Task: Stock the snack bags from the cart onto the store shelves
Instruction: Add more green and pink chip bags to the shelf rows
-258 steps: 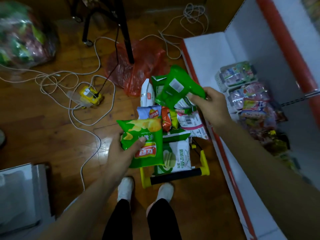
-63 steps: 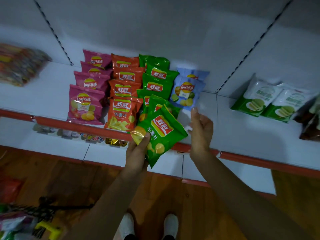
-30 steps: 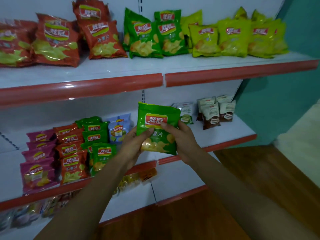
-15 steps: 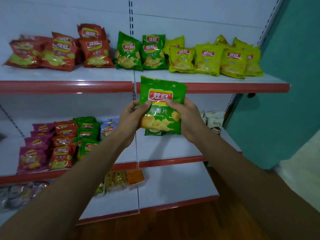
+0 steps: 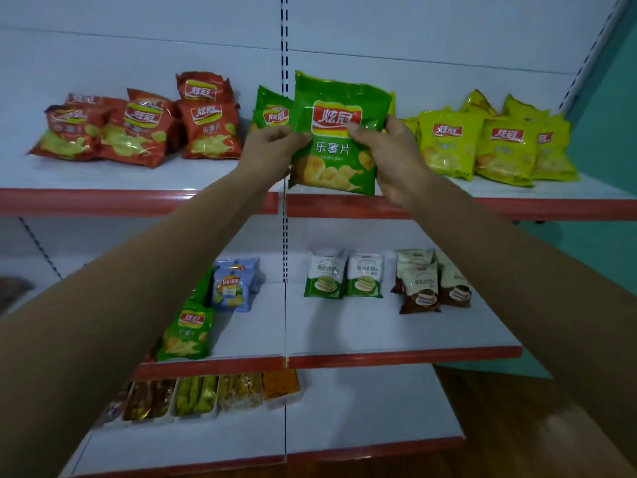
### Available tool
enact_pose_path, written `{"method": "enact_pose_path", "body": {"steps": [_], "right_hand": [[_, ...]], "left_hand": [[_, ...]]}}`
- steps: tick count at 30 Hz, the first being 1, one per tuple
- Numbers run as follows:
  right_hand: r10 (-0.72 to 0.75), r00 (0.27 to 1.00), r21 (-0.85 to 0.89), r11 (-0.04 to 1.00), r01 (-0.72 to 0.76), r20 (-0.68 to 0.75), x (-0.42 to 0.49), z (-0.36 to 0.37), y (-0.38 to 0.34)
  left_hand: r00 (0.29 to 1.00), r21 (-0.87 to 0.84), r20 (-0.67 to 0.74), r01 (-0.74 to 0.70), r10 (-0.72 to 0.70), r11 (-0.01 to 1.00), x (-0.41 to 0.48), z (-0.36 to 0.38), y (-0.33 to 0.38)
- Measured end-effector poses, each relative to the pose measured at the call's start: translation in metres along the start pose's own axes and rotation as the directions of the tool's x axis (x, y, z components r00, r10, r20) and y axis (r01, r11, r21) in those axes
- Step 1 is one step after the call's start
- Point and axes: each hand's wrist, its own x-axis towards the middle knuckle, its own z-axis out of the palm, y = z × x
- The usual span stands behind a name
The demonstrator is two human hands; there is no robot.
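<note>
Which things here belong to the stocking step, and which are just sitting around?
In the job: held green bag; left hand and right hand, both gripping it; top shelf; shelved green bags.

Just there: red bags; yellow bags; blue bag; biscuit packs; bottom trays.

The green bag [image 5: 336, 132] I hold up covers most of the row behind it on the top shelf [image 5: 138, 198]; only the left part of a second green bag [image 5: 270, 112] shows. I cannot see how my left hand [image 5: 275, 146] and right hand [image 5: 389, 150] lie behind the bag. My left forearm [image 5: 155, 288] hides the left end of the middle shelf [image 5: 396, 357] and some of the trays [image 5: 196, 395] below. A dark shape [image 5: 13, 291] at the left edge is cut off and blurred. The small print on the white-and-green packets [image 5: 343, 276] is unreadable.
</note>
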Motion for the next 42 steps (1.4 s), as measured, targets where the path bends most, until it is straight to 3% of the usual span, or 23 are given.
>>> {"method": "enact_pose_path", "body": {"steps": [3, 5, 10, 12, 14, 17, 27, 31, 35, 42], "right_hand": [[0.023, 1.000, -0.044, 0.999, -0.022, 0.009, 0.042, -0.004, 0.005], [0.046, 0.999, -0.197, 0.979, -0.043, 0.013, 0.066, -0.008, 0.012], [-0.063, 0.998, -0.518, 0.854, 0.044, -0.019, 0.114, -0.018, 0.030], [-0.129, 0.992, -0.613, 0.783, 0.100, -0.004, 0.125, -0.018, 0.032], [-0.183, 0.983, -0.701, 0.698, 0.148, 0.025, 0.135, -0.020, 0.036], [-0.198, 0.977, -0.763, 0.618, 0.191, 0.085, 0.147, -0.023, 0.041], [-0.274, 0.956, -0.938, 0.295, 0.184, 0.102, 0.167, -0.031, 0.053], [-0.259, 0.962, -0.937, 0.309, 0.165, 0.084, 0.168, -0.031, 0.051], [-0.350, 0.935, -0.912, 0.367, 0.185, 0.049, 0.161, -0.026, 0.043], [-0.481, 0.854, -0.792, 0.435, 0.428, 0.198, 0.136, 0.004, 0.023]], "left_hand": [[0.999, 0.088, -0.033, 0.010, -0.007, 0.996, 0.039, 0.007, -0.009], [0.999, 0.089, -0.036, 0.009, -0.006, 0.996, 0.064, 0.010, -0.017], [0.998, 0.157, -0.048, 0.041, -0.034, 0.987, 0.110, 0.012, -0.036], [0.995, 0.238, -0.091, 0.060, -0.039, 0.970, 0.124, 0.012, -0.043], [0.989, 0.387, -0.140, 0.011, 0.047, 0.922, 0.131, 0.013, -0.050], [0.971, 0.607, -0.138, -0.072, 0.195, 0.792, 0.136, 0.015, -0.055], [0.946, 0.705, -0.203, -0.037, 0.251, 0.709, 0.146, 0.028, -0.062], [0.934, 0.691, -0.239, -0.029, 0.266, 0.722, 0.144, 0.029, -0.063], [0.911, 0.663, -0.274, -0.054, 0.309, 0.747, 0.136, 0.024, -0.059], [0.867, 0.696, -0.346, -0.019, 0.358, 0.718, 0.103, 0.015, -0.042]]}}
